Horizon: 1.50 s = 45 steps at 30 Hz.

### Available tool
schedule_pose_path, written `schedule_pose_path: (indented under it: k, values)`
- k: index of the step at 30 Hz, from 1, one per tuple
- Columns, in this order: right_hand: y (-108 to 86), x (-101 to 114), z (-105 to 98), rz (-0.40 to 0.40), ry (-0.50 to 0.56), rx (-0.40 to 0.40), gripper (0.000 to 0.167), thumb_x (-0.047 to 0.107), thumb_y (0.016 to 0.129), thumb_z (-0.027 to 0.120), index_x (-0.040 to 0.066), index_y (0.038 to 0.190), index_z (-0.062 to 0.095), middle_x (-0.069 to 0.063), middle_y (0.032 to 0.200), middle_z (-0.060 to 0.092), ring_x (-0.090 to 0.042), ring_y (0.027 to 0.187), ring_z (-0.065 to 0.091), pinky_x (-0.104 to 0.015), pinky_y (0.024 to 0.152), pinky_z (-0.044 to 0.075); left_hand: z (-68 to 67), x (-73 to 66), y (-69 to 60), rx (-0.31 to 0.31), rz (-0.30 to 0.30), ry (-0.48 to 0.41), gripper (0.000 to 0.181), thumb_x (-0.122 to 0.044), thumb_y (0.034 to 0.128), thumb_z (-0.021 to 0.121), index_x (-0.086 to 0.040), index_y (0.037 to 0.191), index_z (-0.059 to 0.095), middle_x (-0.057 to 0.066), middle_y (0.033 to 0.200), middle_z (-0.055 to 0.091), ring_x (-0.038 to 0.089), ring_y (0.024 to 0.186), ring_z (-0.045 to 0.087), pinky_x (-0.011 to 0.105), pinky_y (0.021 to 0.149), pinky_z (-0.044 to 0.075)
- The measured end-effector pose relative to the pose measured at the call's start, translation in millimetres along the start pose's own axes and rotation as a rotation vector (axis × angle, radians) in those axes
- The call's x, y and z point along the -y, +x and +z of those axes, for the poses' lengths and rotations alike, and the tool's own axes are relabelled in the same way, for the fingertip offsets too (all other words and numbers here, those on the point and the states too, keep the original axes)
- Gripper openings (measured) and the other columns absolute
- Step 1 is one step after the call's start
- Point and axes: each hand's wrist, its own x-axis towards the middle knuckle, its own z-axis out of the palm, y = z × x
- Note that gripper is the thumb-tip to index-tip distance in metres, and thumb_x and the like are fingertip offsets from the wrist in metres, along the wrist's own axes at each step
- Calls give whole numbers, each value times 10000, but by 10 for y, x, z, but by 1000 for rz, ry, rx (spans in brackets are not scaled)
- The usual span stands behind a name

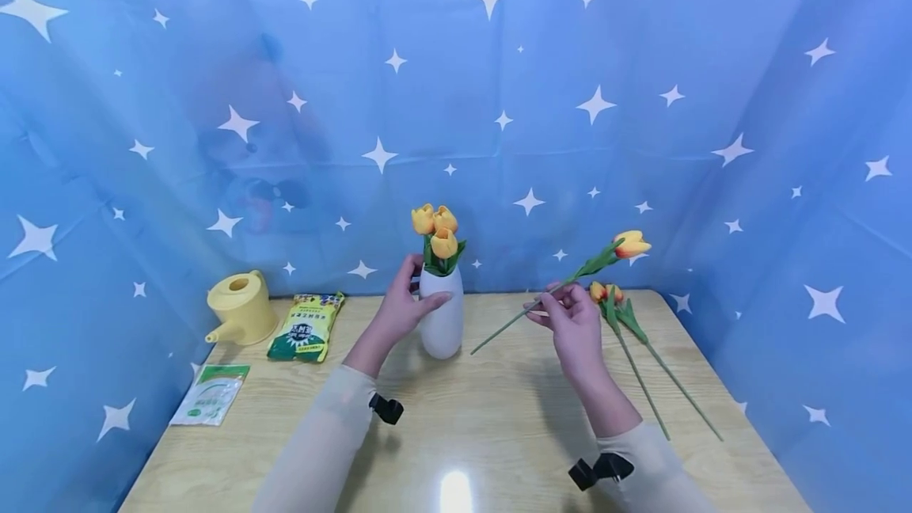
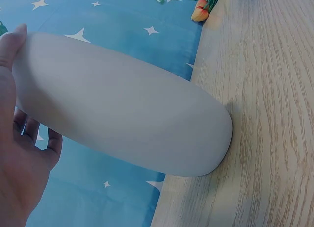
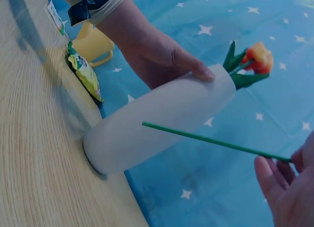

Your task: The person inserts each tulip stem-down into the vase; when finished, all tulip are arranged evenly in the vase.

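Note:
A white vase (image 1: 442, 323) stands upright on the table with several yellow-orange tulips (image 1: 443, 242) in its mouth. My left hand (image 1: 404, 303) grips the vase near its top, thumb across the front and fingers behind. To the right, my right hand (image 1: 572, 327) pinches the green stem of a single tulip (image 1: 631, 245). That tulip lies slantwise in the air, bloom up to the right and bare stem end (image 3: 162, 128) down toward the vase. In the right wrist view the stem crosses in front of the vase; in the head view its end is apart from it.
Two more tulips (image 1: 644, 351) lie on the table at the right. On the left stand a yellow watering can (image 1: 245, 313), a yellow-green packet (image 1: 308, 328) and a flat white-green sachet (image 1: 210, 395). A blue star-patterned curtain (image 1: 456, 101) surrounds the table's back and sides.

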Motion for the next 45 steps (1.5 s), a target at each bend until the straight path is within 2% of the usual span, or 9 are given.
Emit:
schedule_pose_path:
  k: [4,12,17,27,29,33,37,40,45]
  values:
    - [4,23,41,-24,46,1,133,-12,1109,632,-28,1221,562,-287,1141,663,-263,966,813,-405,866,662,6,10,20,-7,14,-9,697,-398,952,903,-193,1470,484,146,1466,573,406,1359,561,644,1100,502]
    - [19,159,168,-84,157,-59,295,35,1095,682,95,1312,491,-148,1025,697,-301,954,814,-439,865,664,9,30,43,-4,22,-15,679,-395,956,902,-194,1461,495,91,1429,591,383,1320,585,621,1074,521]
    - [24,255,242,-159,196,-71,283,78,1107,676,102,1306,476,-175,1037,710,-295,947,818,-451,872,664,9,43,21,5,2,-25,683,-385,956,905,-196,1467,492,98,1435,582,397,1321,584,627,1070,522]
    - [54,513,452,-332,249,-71,304,120,1127,649,30,1338,449,-318,1114,701,-320,950,822,-449,881,664,14,26,5,-8,-21,-2,700,-418,956,896,-236,1492,484,59,1460,590,354,1334,599,619,1082,535]
    - [63,557,489,-379,252,-74,280,123,1130,646,55,1327,459,-315,1111,701,-325,950,821,-450,880,664,15,22,-2,-4,-29,-9,707,-455,950,896,-245,1487,486,51,1452,590,356,1320,608,620,1072,541]
    - [104,642,554,-481,260,-76,323,108,1133,636,-3,1350,424,-282,1101,701,-357,967,812,-469,890,660,8,5,27,-2,-15,-10,712,-465,949,894,-235,1483,483,59,1448,590,365,1319,608,623,1066,541]
    - [128,704,616,-540,265,-85,327,69,1131,624,-37,1345,400,-261,1088,698,-367,966,810,-461,887,661,5,2,51,-1,3,-11,687,-431,962,888,-218,1473,482,76,1438,584,392,1320,596,629,1054,542]
    - [121,719,664,-579,247,-79,286,31,1126,611,-15,1333,419,-278,1081,694,-359,955,809,-458,876,664,3,10,43,-1,-3,-11,683,-410,964,890,-216,1474,480,85,1448,578,403,1330,585,632,1065,534]
    - [111,717,736,-662,182,-31,291,-10,1118,599,-82,1323,406,-301,1072,690,-341,948,807,-467,862,665,4,15,35,-5,-20,-10,697,-384,948,907,-212,1475,485,98,1458,582,404,1320,594,632,1078,526]
